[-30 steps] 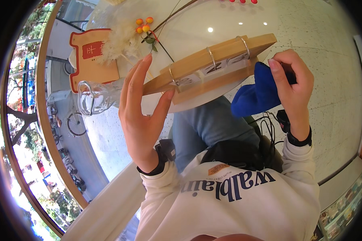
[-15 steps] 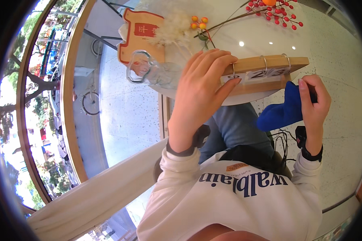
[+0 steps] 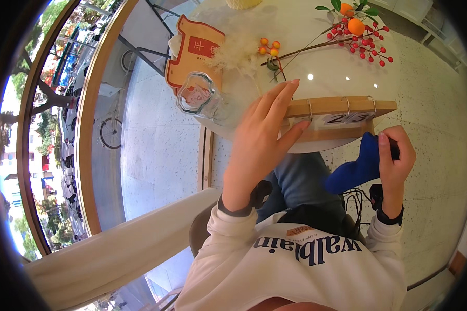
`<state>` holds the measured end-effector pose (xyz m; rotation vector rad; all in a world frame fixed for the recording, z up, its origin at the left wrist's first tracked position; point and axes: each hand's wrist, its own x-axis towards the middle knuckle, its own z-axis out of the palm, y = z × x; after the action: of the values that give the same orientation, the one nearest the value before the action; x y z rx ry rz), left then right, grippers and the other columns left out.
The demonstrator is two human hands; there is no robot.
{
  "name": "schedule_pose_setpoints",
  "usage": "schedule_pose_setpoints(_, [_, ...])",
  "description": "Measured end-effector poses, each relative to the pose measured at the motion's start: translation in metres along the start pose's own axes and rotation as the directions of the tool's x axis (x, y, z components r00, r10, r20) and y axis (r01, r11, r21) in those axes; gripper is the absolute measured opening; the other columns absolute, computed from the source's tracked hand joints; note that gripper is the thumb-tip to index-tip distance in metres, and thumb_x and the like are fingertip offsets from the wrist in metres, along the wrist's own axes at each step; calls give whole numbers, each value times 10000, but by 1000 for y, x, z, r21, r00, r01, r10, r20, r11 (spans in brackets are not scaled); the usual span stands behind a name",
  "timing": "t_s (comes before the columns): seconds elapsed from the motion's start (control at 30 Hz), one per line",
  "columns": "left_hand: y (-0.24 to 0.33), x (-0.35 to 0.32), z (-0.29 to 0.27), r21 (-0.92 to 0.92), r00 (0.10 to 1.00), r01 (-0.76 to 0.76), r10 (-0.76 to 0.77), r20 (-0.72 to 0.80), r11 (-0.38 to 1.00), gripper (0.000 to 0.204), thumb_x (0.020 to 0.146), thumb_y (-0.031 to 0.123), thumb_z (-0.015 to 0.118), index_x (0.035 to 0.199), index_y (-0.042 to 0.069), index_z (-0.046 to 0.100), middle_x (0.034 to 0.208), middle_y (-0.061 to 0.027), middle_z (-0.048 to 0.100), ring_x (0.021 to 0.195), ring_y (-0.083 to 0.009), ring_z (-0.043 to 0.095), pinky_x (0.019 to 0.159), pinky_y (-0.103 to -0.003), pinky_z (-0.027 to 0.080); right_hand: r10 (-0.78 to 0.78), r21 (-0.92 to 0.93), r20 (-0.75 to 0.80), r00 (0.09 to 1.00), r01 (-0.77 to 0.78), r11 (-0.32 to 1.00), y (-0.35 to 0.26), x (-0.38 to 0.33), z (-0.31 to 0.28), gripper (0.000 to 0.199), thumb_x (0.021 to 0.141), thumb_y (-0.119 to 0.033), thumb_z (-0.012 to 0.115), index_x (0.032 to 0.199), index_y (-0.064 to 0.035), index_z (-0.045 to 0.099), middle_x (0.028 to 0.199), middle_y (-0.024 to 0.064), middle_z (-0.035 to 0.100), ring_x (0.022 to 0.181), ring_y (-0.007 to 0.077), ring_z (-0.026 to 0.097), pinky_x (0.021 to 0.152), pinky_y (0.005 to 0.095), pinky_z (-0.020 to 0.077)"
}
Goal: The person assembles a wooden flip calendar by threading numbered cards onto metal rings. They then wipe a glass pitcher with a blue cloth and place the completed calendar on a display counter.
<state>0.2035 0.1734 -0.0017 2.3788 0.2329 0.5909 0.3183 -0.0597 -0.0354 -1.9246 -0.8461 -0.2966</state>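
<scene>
A wooden desk calendar [image 3: 342, 108] with metal rings and white flip cards sits at the near edge of a round white table [image 3: 327, 72]. My left hand [image 3: 259, 140] rests on its left end, fingers spread over the wood. My right hand [image 3: 397, 158] is below the table edge on the right, fingers closed on a blue cloth [image 3: 355, 166] that hangs toward my lap.
A clear glass jar [image 3: 198, 96] stands at the table's left edge by an orange card [image 3: 194, 52]. Red berry sprigs with small oranges [image 3: 358, 31] and pale dried grass [image 3: 238, 52] lie across the table. A speckled floor and a curved window lie to the left.
My left hand moved from beside the calendar onto its left end. The calendar now lies level on the table. My right hand with the blue cloth dropped slightly lower.
</scene>
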Motion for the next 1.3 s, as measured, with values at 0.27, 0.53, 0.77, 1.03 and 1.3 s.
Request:
schedule_pose_setpoints(0.27, [-16, -12, 12, -126, 998, 60, -64, -29, 990, 638, 830, 104, 700, 1399, 116, 411, 1142, -155, 630, 1006, -310, 627, 838, -353, 498, -93, 61, -5, 996, 93, 994, -4, 0, -6, 141, 900, -71, 622, 793, -14, 550, 716, 79, 549, 626, 167, 500, 583, 255, 400])
schedule_pose_setpoints(0.53, [-33, -8, 26, -509, 964, 259, -256, 77, 821, 511, 837, 25, 677, 1317, 105, 518, 1002, -77, 688, 905, -136, 631, 811, -275, 486, -299, -465, -84, 950, 228, 856, 7, 34, -46, 122, 862, -32, 671, 806, -32, 563, 723, 58, 570, 596, 145, 519, 538, 240, 416])
schedule_pose_setpoints(0.77, [-46, -8, 29, -639, 951, 309, -227, 210, 704, 370, 858, 50, 650, 1224, 78, 604, 946, -6, 641, 839, -72, 547, 760, -233, 465, -439, -578, -164, 884, 275, 768, 32, 108, -54, 99, 871, -100, 684, 851, -50, 600, 756, 38, 604, 617, 146, 556, 557, 231, 446])
schedule_pose_setpoints(1.03, [-52, -21, 31, -689, 961, 276, -194, 196, 670, 407, 837, 16, 652, 1238, 37, 580, 1040, -32, 636, 981, -103, 569, 839, -258, 469, -124, 91, 295, 947, 102, 991, 102, 138, -1, 520, 1049, -385, 281, 1123, -21, 644, 1077, 99, 677, 1057, 203, 613, 1018, 332, 409])
schedule_pose_setpoints(1.3, [-30, -6, 7, -303, 999, -9, -6, -48, 953, 586, 776, 64, 724, 1322, 80, 512, 1244, -128, 604, 1159, -264, 567, 993, -371, 420, -107, 72, 476, 873, 83, 994, 37, 99, -30, 416, 944, -371, 572, 1238, -77, 593, 1240, 64, 615, 1172, 213, 552, 1067, 371, 363])
